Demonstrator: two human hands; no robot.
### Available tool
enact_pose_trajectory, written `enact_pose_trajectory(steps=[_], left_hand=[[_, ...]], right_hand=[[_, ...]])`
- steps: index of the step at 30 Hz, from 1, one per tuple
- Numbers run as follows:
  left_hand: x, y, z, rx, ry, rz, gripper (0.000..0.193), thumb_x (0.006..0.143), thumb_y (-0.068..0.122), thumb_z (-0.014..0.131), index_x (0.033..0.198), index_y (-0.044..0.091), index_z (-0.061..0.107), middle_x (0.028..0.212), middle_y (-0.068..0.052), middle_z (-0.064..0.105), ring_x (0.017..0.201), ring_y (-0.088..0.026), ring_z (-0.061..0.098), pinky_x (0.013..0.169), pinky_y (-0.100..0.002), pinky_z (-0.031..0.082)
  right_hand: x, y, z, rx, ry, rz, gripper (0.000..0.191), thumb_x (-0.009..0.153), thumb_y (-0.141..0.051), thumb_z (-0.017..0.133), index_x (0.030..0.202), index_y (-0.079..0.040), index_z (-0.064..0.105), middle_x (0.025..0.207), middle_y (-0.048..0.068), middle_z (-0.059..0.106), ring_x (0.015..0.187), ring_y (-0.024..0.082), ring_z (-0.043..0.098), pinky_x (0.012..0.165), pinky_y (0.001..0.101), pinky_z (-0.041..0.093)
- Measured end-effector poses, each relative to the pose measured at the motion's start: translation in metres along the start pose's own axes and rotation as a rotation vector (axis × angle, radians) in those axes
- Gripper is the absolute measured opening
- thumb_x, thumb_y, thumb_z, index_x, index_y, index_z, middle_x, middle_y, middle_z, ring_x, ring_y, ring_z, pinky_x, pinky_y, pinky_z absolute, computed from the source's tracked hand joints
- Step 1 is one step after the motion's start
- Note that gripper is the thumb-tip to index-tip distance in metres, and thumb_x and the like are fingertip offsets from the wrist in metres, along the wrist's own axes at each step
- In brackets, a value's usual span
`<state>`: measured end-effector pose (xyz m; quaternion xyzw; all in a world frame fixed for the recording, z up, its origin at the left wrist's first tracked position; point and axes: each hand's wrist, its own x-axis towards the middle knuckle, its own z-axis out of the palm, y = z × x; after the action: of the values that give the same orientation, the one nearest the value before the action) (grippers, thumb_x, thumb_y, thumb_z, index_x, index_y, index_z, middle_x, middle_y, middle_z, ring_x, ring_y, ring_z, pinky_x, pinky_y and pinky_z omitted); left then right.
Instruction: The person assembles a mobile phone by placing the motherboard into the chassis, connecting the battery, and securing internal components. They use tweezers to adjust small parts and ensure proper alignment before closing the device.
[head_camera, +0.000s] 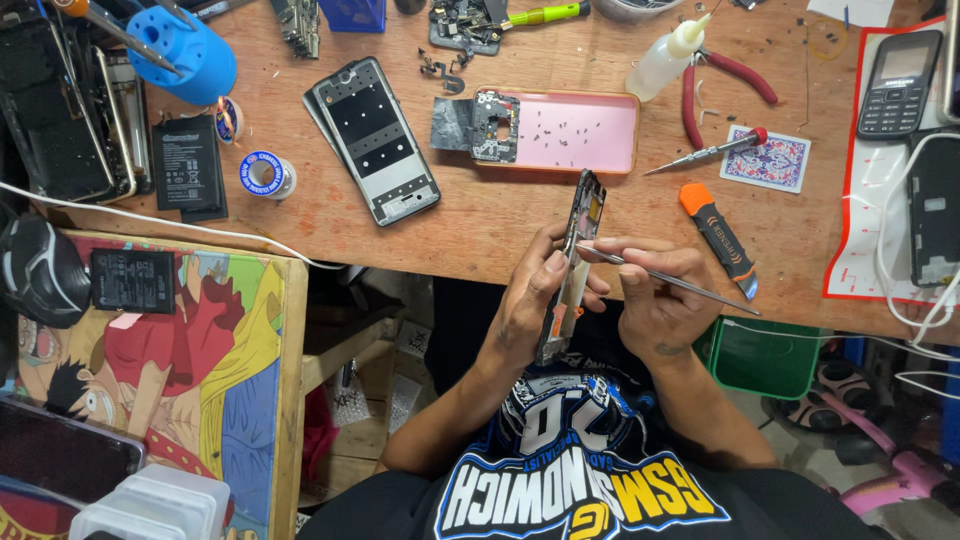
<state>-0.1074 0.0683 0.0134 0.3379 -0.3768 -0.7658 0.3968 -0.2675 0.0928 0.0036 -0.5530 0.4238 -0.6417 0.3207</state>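
Observation:
My left hand (528, 300) grips an opened phone body (577, 250), held on edge over my lap at the front edge of the wooden workbench (480, 225). My right hand (655, 300) pinches thin metal tweezers (670, 281), their tip touching the phone's inner side near its upper part. Straight ahead on the bench lies a pink tray (580, 130) with several tiny screws and a small circuit board (495, 125) at its left end. A phone frame (378, 140) lies face down to the left of the tray.
An orange-handled pry tool (720, 235), a screwdriver (705, 153) on a playing card, red pliers (735, 75) and a squeeze bottle (665, 55) lie right of the tray. A keypad phone (900, 80) sits far right. A battery (187, 165), solder spool (263, 175) and blue holder (185, 50) are left.

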Motion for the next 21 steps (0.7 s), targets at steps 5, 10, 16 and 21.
enact_pose_trajectory(steps=[5,10,16,21], left_hand=[[-0.001,0.001,0.004,0.009,0.009,0.022,0.078,0.099,0.057,0.046,0.152,0.001,0.040,0.095,-0.015,0.069,0.081,-0.018,0.071,0.067,-0.027,0.057],[-0.003,0.002,0.004,0.016,0.008,0.055,0.078,0.100,0.055,0.048,0.154,-0.001,0.038,0.103,-0.017,0.067,0.084,-0.016,0.070,0.072,-0.027,0.057],[-0.002,0.000,0.008,0.023,0.048,0.128,0.076,0.104,0.048,0.054,0.156,-0.004,0.034,0.134,-0.022,0.055,0.094,-0.012,0.061,0.073,-0.026,0.056],[-0.004,0.001,0.012,0.129,0.097,0.196,0.073,0.105,0.045,0.055,0.155,-0.004,0.035,0.124,-0.017,0.059,0.082,-0.009,0.056,0.067,-0.024,0.052]], right_hand=[[0.001,-0.002,0.000,-0.022,0.006,0.022,0.021,0.109,-0.019,0.062,0.115,-0.001,0.051,0.116,0.027,0.071,0.098,0.026,0.076,0.072,0.0231,0.062],[0.003,-0.007,0.004,-0.033,0.010,0.011,0.020,0.109,-0.017,0.062,0.115,-0.002,0.050,0.116,0.026,0.070,0.099,0.027,0.076,0.075,0.0247,0.062],[0.004,-0.015,0.011,-0.080,0.006,-0.037,0.016,0.111,-0.011,0.060,0.116,0.000,0.049,0.118,0.027,0.068,0.104,0.031,0.075,0.087,0.0337,0.065],[0.002,-0.020,0.016,-0.176,0.031,-0.062,0.014,0.111,-0.008,0.058,0.116,0.002,0.048,0.116,0.026,0.069,0.100,0.029,0.074,0.086,0.0335,0.064]])
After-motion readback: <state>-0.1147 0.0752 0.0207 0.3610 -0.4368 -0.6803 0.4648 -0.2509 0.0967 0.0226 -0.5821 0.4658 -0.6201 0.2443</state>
